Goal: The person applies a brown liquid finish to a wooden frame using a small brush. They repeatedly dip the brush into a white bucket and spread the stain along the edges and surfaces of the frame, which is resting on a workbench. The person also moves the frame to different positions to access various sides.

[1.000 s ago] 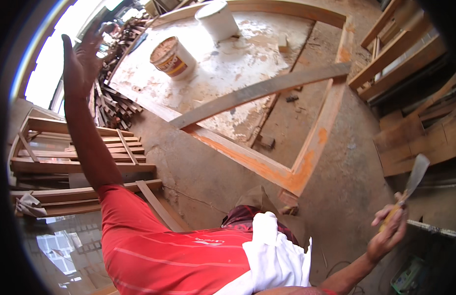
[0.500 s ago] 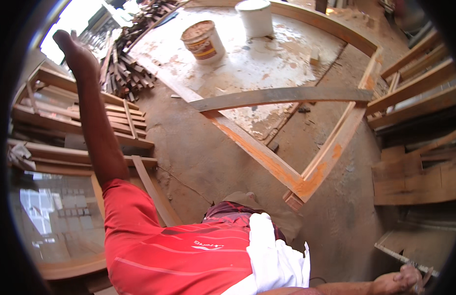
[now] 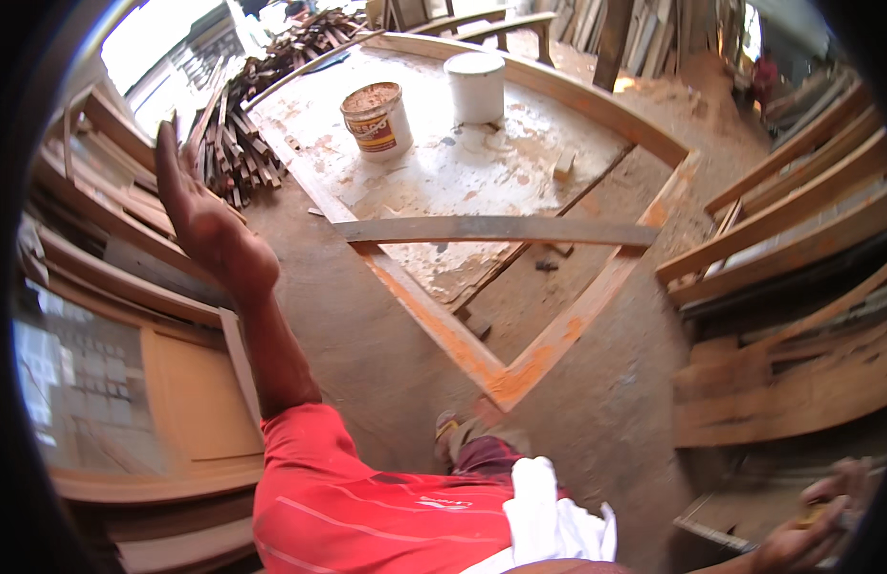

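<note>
My left hand (image 3: 214, 230) is raised out to the left, its fingers stretched, holding nothing. Low on the right, my right hand (image 3: 817, 531) has its fingers curled round a small yellowish thing that I cannot make out. Ahead of me a large wooden frame (image 3: 434, 330) lies with its corner pointing my way, smeared with orange filler. A grey wooden slat (image 3: 501, 230) crosses it. Within the frame's outline, on a stained white board (image 3: 434, 187), stand an open bucket (image 3: 378, 139) of brownish paste and a white bucket (image 3: 477, 96).
Timber offcuts (image 3: 238, 143) are heaped at the far left. A panelled door with glass (image 3: 199, 392) and other joinery stand along my left. Wooden frames (image 3: 798, 230) and a brown board (image 3: 788, 392) line the right. Planks (image 3: 644, 38) lean at the back.
My view has shifted, and the large frame's near corner now sits further left and lower. My left hand has come down and inward; the right hand has risen a little.
</note>
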Tool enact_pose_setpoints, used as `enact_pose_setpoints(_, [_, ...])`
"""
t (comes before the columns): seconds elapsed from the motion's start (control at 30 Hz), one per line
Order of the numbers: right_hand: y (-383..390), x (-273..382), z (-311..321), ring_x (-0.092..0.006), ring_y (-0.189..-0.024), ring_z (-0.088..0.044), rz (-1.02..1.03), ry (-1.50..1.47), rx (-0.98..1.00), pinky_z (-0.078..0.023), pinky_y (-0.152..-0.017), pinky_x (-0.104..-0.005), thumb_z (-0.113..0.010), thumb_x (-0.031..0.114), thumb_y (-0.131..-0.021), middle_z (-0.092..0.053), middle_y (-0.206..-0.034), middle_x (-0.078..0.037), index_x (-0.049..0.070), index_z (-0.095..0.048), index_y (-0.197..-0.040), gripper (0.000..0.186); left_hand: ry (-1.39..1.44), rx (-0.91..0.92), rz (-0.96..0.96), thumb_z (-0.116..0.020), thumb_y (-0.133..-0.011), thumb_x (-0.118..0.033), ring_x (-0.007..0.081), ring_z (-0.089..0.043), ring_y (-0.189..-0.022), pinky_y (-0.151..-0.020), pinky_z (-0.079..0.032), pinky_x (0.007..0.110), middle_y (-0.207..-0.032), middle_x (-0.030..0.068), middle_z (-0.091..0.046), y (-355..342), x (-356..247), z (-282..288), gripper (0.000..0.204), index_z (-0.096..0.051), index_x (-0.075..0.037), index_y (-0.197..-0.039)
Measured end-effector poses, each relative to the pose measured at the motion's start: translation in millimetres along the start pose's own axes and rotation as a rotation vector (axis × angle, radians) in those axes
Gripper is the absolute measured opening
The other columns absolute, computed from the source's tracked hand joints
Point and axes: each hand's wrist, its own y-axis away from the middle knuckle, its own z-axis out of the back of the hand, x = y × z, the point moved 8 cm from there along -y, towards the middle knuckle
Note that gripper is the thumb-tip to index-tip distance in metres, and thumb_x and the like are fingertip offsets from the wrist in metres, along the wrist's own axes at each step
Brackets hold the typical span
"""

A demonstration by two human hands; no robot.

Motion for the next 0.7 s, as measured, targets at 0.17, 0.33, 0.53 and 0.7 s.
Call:
enact_pose_setpoints(0.17, [88,13,-210,-0.0043,-0.065,-0.046,-0.398,-0.809,0.628,-0.040,-0.056,-0.0213,-0.060,0.016,-0.098,-0.056,-0.080,0.001,-0.004,-0.062,-0.130,0.037,0.167,0.663,0.616,-0.067,-0.100,-0.028,0.0342,-0.067,-0.122,-0.103,-0.053,0.043,-0.124,0.0193,-0.072,183,-76,-63,0.037,-0.064,-0.003,-0.127])
enact_pose_setpoints(0.33, [169,60,-330,-0.0059,-0.059,-0.044,-0.460,-0.885,1.010,-0.039,-0.053,-0.0282,-0.072,0.017,-0.099,-0.052,-0.069,0.003,0.003,-0.069,-0.120,0.025,-0.059,1.020,0.457,-0.071,-0.099,-0.042,0.0400,-0.045,-0.147,-0.124,-0.029,0.059,-0.154,0.0237,-0.052,328,-156,-115,0.070,-0.048,-0.003,-0.154])
enact_pose_setpoints(0.53, [216,1,-394,-0.0205,-0.058,-0.056,0.041,-0.543,1.242,-0.047,-0.058,-0.0395,-0.071,0.024,-0.101,-0.057,-0.066,-0.007,0.003,-0.067,-0.112,0.025,0.056,0.800,0.837,-0.065,-0.104,-0.043,0.0453,-0.060,-0.129,-0.109,-0.048,0.049,-0.135,0.0301,-0.063,286,-124,-89,0.073,-0.041,0.002,-0.156])
enact_pose_setpoints(0.7, [159,-57,-379,-0.0330,-0.063,-0.064,-0.226,-0.579,1.144,-0.051,-0.063,-0.0458,-0.071,0.025,-0.100,-0.065,-0.074,-0.015,0.002,-0.068,-0.104,0.024,0.059,0.830,0.775,-0.063,-0.104,-0.044,0.0450,-0.052,-0.140,-0.117,-0.041,0.052,-0.144,0.0287,-0.058,271,-128,-151,0.068,-0.048,0.004,-0.150])
